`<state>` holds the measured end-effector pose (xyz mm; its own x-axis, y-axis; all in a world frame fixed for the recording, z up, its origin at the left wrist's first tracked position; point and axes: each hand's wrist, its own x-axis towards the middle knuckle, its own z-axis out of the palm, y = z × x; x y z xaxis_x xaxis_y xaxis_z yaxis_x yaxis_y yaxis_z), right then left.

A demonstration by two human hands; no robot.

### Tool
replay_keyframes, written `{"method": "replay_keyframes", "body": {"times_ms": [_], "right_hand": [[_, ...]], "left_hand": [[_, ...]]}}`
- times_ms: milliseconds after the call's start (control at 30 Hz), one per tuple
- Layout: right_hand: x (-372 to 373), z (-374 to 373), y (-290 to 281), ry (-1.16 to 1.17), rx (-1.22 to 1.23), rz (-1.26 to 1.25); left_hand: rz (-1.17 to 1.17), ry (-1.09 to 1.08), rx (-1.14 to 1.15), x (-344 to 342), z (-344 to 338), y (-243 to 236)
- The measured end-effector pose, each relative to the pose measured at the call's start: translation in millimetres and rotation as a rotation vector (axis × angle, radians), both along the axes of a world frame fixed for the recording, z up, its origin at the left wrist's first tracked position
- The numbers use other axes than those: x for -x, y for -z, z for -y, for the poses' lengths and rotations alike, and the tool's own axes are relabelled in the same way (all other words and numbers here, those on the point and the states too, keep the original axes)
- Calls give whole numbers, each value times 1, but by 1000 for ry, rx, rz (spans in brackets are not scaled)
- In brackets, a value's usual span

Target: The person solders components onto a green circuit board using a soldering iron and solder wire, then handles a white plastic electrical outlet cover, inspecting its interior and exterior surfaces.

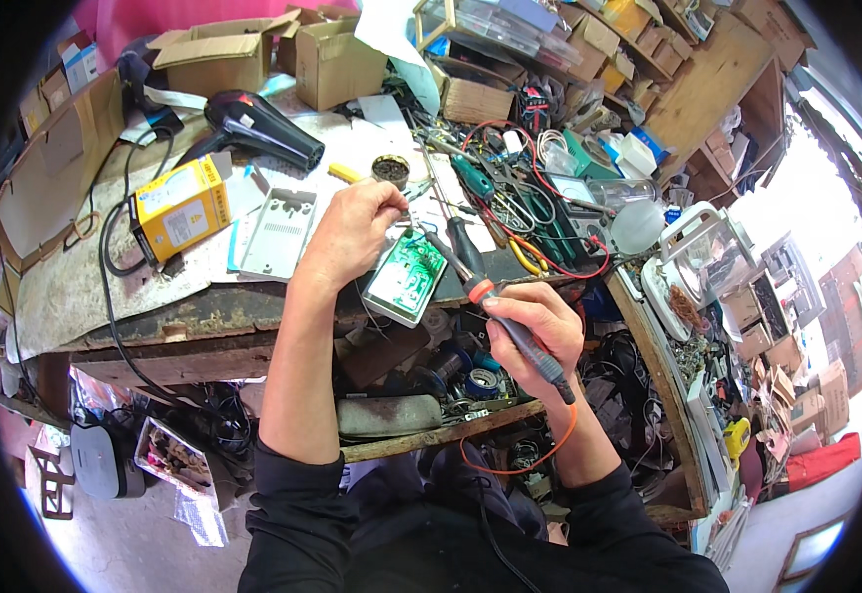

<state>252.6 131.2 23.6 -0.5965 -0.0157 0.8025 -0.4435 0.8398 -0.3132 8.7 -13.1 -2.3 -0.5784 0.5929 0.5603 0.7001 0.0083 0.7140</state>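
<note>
My right hand (534, 336) grips a dark soldering iron (516, 331) with an orange ring and cord, its tip reaching the upper edge of a green circuit board (406, 275) in a pale housing. My left hand (354, 227) is pinched just above the board's upper left, holding something thin that I cannot make out. An empty pale plastic casing (278, 232) lies left of that hand. A small round tin (390, 169) stands behind the pinched fingers, beside a yellow-handled tool (345, 172). A dark screwdriver (462, 245) lies beside the board, partly behind the iron.
A black hair dryer (263, 130), a yellow box (179, 206) and cardboard boxes (337, 67) occupy the left and back. Pliers, test leads (604, 259) and tangled tools crowd the right. An open drawer (391, 415) full of parts sits below the bench edge (164, 331).
</note>
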Motion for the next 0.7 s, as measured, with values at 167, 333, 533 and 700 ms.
{"method": "replay_keyframes", "body": {"times_ms": [167, 333, 533, 700], "right_hand": [[1, -1, 0, -10, 2, 2], [1, -2, 1, 4, -7, -2], [2, 0, -2, 1, -12, -15], [1, -2, 0, -3, -9, -14]], "left_hand": [[19, -6, 1, -1, 0, -1], [16, 2, 4, -1, 0, -2], [-7, -13, 7, 0, 0, 1], [-8, -16, 12, -1, 0, 0]]}}
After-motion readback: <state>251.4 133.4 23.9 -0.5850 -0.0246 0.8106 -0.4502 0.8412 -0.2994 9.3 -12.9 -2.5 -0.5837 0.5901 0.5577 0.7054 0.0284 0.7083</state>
